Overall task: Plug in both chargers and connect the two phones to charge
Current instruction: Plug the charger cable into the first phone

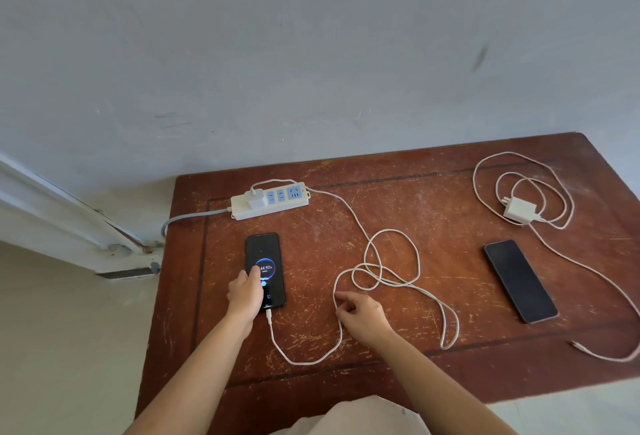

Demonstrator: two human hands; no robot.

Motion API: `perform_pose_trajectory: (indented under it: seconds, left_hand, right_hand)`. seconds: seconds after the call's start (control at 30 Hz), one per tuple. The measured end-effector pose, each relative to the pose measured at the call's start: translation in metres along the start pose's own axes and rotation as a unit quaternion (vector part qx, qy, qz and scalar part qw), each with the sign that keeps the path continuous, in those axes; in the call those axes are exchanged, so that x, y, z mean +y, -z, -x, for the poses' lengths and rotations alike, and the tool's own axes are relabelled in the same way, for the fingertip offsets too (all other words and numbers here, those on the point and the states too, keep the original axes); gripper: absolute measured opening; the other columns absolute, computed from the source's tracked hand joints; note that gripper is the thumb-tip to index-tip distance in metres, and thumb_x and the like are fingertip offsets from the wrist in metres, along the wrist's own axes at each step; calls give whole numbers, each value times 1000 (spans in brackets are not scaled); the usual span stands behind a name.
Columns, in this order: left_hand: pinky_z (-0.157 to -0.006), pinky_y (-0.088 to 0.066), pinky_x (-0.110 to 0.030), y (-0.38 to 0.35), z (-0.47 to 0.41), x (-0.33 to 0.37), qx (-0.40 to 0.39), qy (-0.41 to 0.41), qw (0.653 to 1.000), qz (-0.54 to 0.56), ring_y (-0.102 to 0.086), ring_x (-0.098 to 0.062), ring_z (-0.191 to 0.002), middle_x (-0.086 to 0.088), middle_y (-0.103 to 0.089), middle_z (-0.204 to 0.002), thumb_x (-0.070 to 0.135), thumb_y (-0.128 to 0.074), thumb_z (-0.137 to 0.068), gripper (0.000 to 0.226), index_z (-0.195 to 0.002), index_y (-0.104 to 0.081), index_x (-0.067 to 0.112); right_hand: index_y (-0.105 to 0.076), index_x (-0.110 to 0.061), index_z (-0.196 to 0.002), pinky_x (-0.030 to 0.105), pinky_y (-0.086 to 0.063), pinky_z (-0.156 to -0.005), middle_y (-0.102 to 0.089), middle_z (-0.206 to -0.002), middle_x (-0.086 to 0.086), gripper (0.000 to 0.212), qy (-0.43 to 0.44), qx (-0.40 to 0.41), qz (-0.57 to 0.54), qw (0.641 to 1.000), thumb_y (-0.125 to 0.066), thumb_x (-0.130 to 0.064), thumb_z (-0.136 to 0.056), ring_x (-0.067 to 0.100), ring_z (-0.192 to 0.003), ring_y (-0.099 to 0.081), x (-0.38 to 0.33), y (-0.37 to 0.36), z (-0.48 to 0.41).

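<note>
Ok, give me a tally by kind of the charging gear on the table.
Phones: 2, lit one and dark one
Chargers: 2, plugged-in one and loose one
Cables: 2, left and right
Power strips: 1
Total: 7

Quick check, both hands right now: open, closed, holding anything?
Left hand: open, fingers resting on the lit phone, gripping nothing.
Right hand: loosely curled at the white cable; grip cannot be told.

Place: plain home room
Table: scratched brown wood, pushed against the wall
Wall: scuffed grey paint behind table
Floor: pale, left of table
</note>
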State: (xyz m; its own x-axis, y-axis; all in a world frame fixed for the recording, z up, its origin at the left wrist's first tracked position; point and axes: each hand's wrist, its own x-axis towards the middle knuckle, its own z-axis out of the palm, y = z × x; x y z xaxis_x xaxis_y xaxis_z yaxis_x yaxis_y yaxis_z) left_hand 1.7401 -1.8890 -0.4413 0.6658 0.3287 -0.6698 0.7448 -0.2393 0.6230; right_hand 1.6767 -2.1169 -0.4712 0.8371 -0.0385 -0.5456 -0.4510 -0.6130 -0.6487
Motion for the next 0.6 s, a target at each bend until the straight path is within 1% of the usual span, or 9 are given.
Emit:
perform_pose_trajectory:
  seconds: [0.03, 0.1, 0.13, 0.2, 0.3, 0.37, 0.43, 0.53, 0.6]
  left_hand:
    - [-120, -32, -50, 0, 3, -1, -1, -9, 1000, -1, -38, -33, -145, -16, -37, -160, 43, -33, -108, 58, -156, -32, 11]
    - [-120, -27, -47, 0, 9, -3, -9, -24, 1000, 1, -32, -30, -149, -12, -33, -164, 44, -32, -108, 60, -158, -28, 12]
    - [-121, -26, -47, 0, 10, -5, -14, -31, 999, -2, -31, -30, -150, -11, -31, -165, 46, -32, -108, 60, -158, -27, 13]
    - [-121, -26, -47, 3, 14, -8, -20, -51, 998, -21, -31, -29, -150, -11, -33, -164, 45, -33, -108, 60, -157, -29, 12]
    - [-120, -26, -48, 4, 14, -4, -14, -131, 986, -105, -31, -31, -150, -15, -35, -162, 38, -41, -107, 56, -153, -36, 7]
    - [-124, -22, -51, 0, 15, 3, -19, -200, 959, -198, -22, -31, -154, -15, -27, -166, 38, -44, -106, 58, -155, -33, 9]
    - [-124, -22, -53, -8, 18, 14, -41, -259, 929, -261, -20, -30, -154, -13, -24, -168, 41, -42, -106, 59, -157, -31, 13]
    - [-124, -24, -52, -34, 28, 34, -73, -344, 874, -335, -21, -30, -154, -12, -24, -168, 46, -37, -105, 60, -157, -32, 15]
    - [-124, -23, -53, -56, 38, 49, -96, -391, 840, -363, -21, -30, -154, -12, -24, -168, 46, -36, -105, 60, -157, -31, 15]
  right_hand:
    - [-63, -24, -137, 4, -45, -69, -74, -116, -5, 42, 0, 0, -4, 1000, -55, -21, -95, 0, -87, -65, 0, 0, 1]
    - [-61, -23, -139, 15, -48, -88, -72, -125, -4, 42, -5, 5, -20, 1000, -54, -23, -97, 10, -108, -66, 1, -1, 5]
    - [-61, -23, -139, 18, -47, -92, -70, -129, -4, 42, -8, 9, -27, 1000, -54, -24, -98, 12, -115, -64, 2, -1, 7]
    - [-60, -24, -140, 19, -45, -93, -69, -130, -5, 42, -10, 19, -35, 999, -55, -27, -98, 13, -118, -63, 3, -1, 11]
    - [-58, -24, -141, 23, -47, -95, -69, -126, -5, 46, -3, 67, -38, 997, -60, -30, -96, 10, -108, -63, 5, 8, 18]
    - [-56, -24, -142, 23, -46, -93, -64, -130, -2, 46, 3, 127, -38, 991, -60, -33, -97, 9, -101, -61, 8, 18, 24]
    - [-55, -24, -143, 23, -44, -92, -59, -137, -1, 46, 4, 180, -43, 983, -59, -36, -98, 9, -101, -59, 13, 31, 30]
    - [-49, -24, -147, 22, -43, -91, -49, -148, -2, 51, -15, 242, -46, 969, -56, -40, -99, 5, -100, -57, 28, 51, 44]
    - [-45, -25, -149, 24, -43, -94, -43, -153, -2, 52, -39, 285, -54, 956, -55, -40, -100, 7, -103, -59, 42, 64, 56]
